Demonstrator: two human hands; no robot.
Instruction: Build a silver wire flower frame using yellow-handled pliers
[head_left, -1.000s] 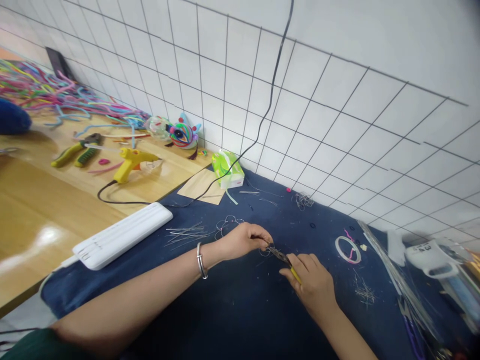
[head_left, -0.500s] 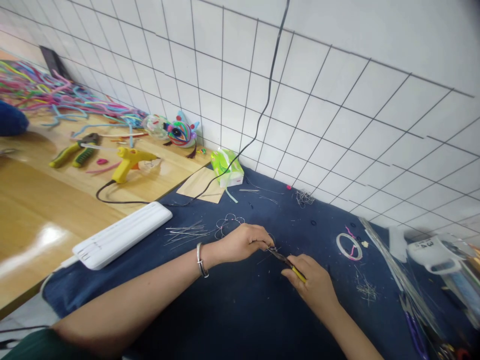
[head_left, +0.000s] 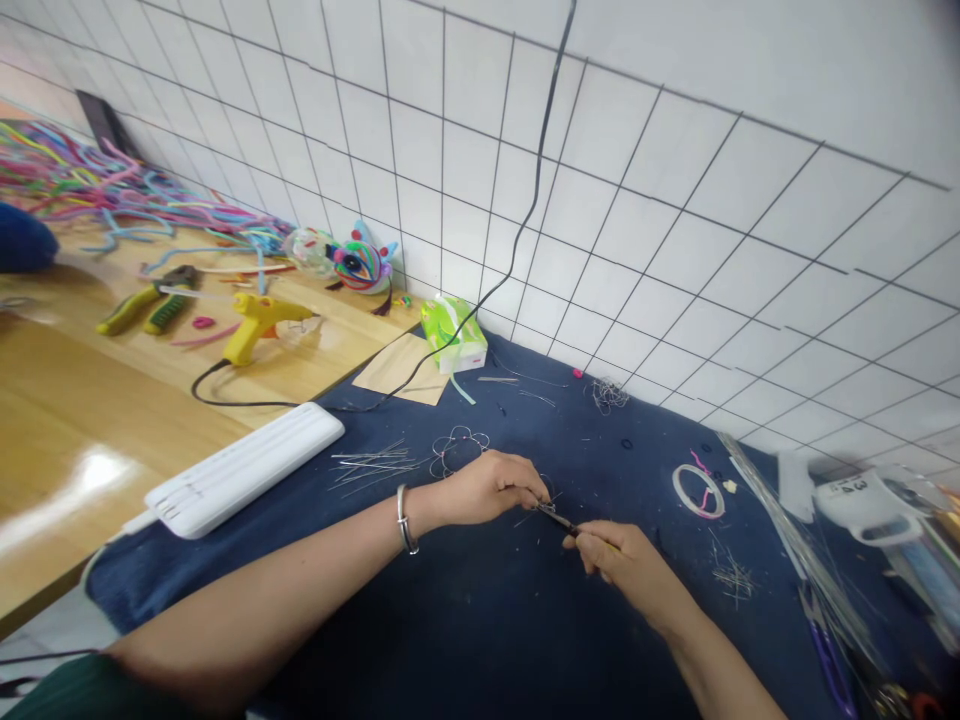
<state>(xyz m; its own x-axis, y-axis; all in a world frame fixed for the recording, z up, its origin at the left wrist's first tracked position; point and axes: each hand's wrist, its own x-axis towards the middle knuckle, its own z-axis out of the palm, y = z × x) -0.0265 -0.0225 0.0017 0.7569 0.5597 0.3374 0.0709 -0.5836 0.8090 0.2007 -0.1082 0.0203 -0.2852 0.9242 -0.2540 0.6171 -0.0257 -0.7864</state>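
Observation:
My left hand (head_left: 499, 488) is closed in a pinch on a thin wire piece (head_left: 549, 490), whose small loop shows just past the fingertips. My right hand (head_left: 619, 555) is wrapped round yellow-handled pliers (head_left: 559, 517). The jaws of the pliers meet the wire right at my left fingertips; the exact grip point is too small to make out. Behind my left hand lies a flower-shaped wire outline (head_left: 457, 448) on the dark blue cloth (head_left: 465, 620). Cut straight wires (head_left: 375, 463) lie to its left.
A white power strip (head_left: 247, 470) lies at left, near a yellow glue gun (head_left: 259, 325) and green-yellow pliers (head_left: 150, 300). A tissue pack (head_left: 454, 335) stands by the tiled wall. At right are a white ring (head_left: 679, 490), long wires (head_left: 787, 520), purple scissors (head_left: 829, 655) and a white mug (head_left: 862, 510).
My right hand has turned, rolling the pliers so less of the yellow handle shows. My left hand stays in nearly the same place, still pinching the wire.

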